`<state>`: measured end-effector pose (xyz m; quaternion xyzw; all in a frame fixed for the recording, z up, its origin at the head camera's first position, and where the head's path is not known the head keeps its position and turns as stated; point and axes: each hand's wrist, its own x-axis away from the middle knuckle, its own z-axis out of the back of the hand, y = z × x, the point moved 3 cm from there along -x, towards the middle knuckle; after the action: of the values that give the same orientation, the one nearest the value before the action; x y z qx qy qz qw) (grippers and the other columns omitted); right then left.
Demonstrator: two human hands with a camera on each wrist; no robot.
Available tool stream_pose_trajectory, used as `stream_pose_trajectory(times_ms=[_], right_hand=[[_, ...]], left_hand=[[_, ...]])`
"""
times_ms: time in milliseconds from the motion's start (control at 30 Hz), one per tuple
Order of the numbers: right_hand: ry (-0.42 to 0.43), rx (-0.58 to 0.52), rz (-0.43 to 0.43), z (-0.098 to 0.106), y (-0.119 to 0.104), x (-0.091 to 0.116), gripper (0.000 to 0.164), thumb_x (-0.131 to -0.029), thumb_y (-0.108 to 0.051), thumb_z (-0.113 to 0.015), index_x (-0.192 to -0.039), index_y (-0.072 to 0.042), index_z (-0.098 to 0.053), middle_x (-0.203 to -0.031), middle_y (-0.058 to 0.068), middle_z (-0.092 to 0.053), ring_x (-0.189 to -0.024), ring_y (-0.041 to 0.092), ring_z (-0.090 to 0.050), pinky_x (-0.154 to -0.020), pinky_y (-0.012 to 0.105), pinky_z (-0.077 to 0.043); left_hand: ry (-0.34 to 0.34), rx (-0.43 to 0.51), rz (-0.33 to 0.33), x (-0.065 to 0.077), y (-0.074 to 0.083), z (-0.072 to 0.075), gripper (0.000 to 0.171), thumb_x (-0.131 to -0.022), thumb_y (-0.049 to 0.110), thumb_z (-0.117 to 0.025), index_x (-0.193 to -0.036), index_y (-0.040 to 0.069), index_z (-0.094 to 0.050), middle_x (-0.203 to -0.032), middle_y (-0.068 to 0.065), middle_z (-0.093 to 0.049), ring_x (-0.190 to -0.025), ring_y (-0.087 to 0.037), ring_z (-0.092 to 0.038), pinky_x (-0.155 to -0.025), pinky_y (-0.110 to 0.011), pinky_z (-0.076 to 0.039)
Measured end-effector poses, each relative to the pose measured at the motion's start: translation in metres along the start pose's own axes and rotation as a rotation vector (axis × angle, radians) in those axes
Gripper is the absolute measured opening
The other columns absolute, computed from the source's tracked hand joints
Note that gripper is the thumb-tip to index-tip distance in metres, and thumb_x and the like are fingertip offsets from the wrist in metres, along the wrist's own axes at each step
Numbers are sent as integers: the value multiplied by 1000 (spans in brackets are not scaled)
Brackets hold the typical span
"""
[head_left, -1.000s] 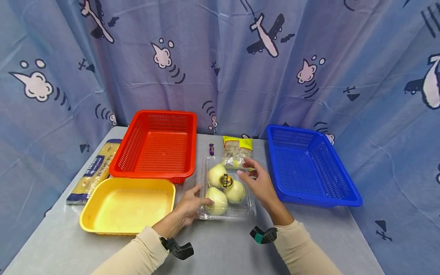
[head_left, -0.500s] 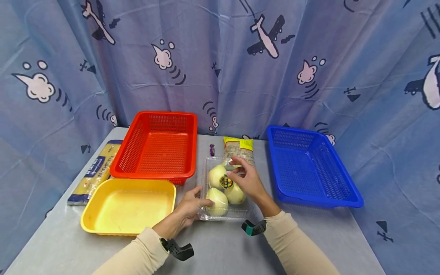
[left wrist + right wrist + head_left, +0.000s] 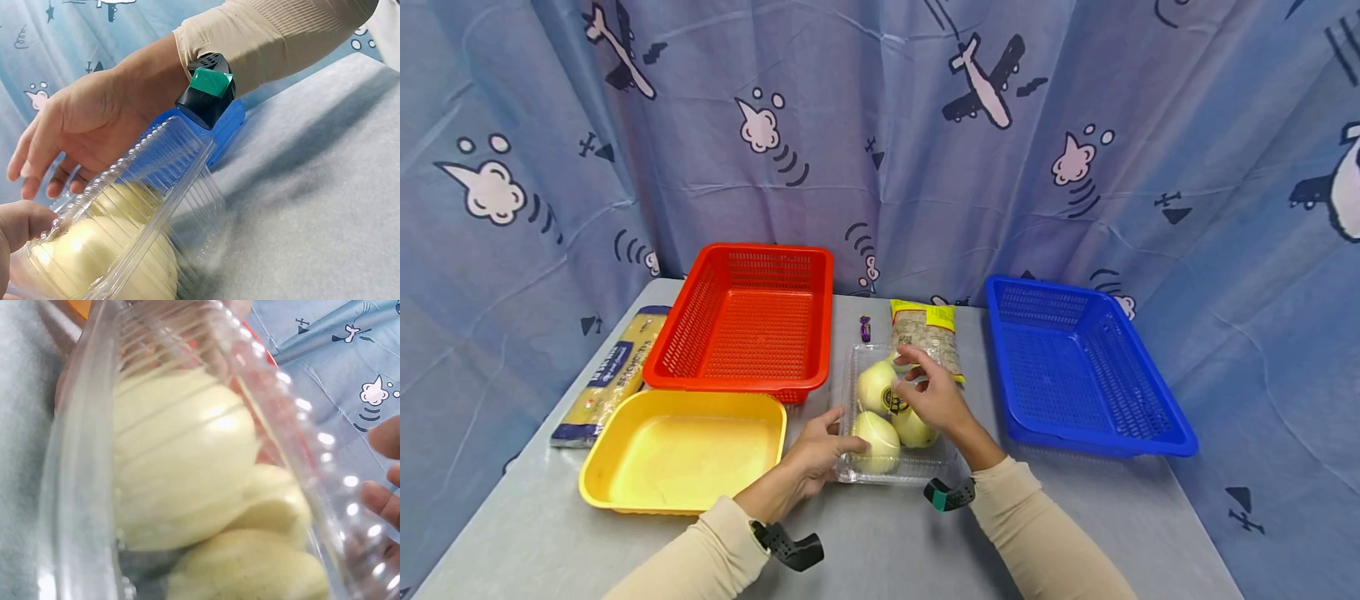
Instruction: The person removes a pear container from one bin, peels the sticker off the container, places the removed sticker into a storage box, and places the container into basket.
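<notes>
While the left hand point(image 3: 812, 452) grips the box point(image 3: 891, 478) of fruit point(image 3: 878, 440) at its left side, the right hand point(image 3: 937, 397) hovers above it, fingers apart and loosely bent.

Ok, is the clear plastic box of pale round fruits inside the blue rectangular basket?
No, the left hand holds the clear plastic box outside the blue rectangular basket, to its left.

Left hand point(image 3: 22, 226) at 8 o'clock had thumb on clear clamshell point(image 3: 161, 220), pale-yellow fruit point(image 3: 115, 253) inside; right hand point(image 3: 84, 115) hung at 10.
</notes>
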<state>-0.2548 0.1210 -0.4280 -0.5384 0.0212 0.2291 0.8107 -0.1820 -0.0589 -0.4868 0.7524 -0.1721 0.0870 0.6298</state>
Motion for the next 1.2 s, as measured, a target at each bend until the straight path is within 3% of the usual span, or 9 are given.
stream_pose_trajectory(times_ms=[267, 600, 1000, 1200], right_hand=[[-50, 190, 74, -3, 1, -1, 53, -84, 5, -69, -134, 3, -52, -115, 21, -62, -86, 29, -56, -68, 38, -48], [-98, 433, 60, -10, 0, 0, 57, -83, 3, -71, -136, -4, -52, -114, 14, -62, -92, 30, -59, -78, 43, -49], [-126, 493, 60, -11, -3, -2, 55, -82, 3, -70, -135, -4, -55, -102, 6, -61, -77, 16, -57, -68, 33, -49], [-136, 512, 71, -12, -4, -3, 52, -83, 0, -70, -133, -3, -57, -97, 4, -59, -84, 21, -56, -74, 39, -47]], left_hand=[[-2, 6, 0, 1, 0, 0, 89, -77, -1, -71, -151, -1, -22, -135, -28, -37, -100, -33, -56, -79, -47, -53], [10, -15, 12, 4, 2, -1, 89, -77, 0, -72, -151, -1, -23, -135, -27, -38, -101, -33, -55, -79, -48, -53], [14, -8, 6, 1, 2, -2, 88, -76, -2, -72, -150, -1, -25, -130, -27, -41, -98, -32, -57, -77, -46, -54], [11, 8, 7, 1, 1, -3, 88, -76, -3, -71, -150, -2, -24, -129, -27, -41, -96, -32, -58, -76, -45, -54]])
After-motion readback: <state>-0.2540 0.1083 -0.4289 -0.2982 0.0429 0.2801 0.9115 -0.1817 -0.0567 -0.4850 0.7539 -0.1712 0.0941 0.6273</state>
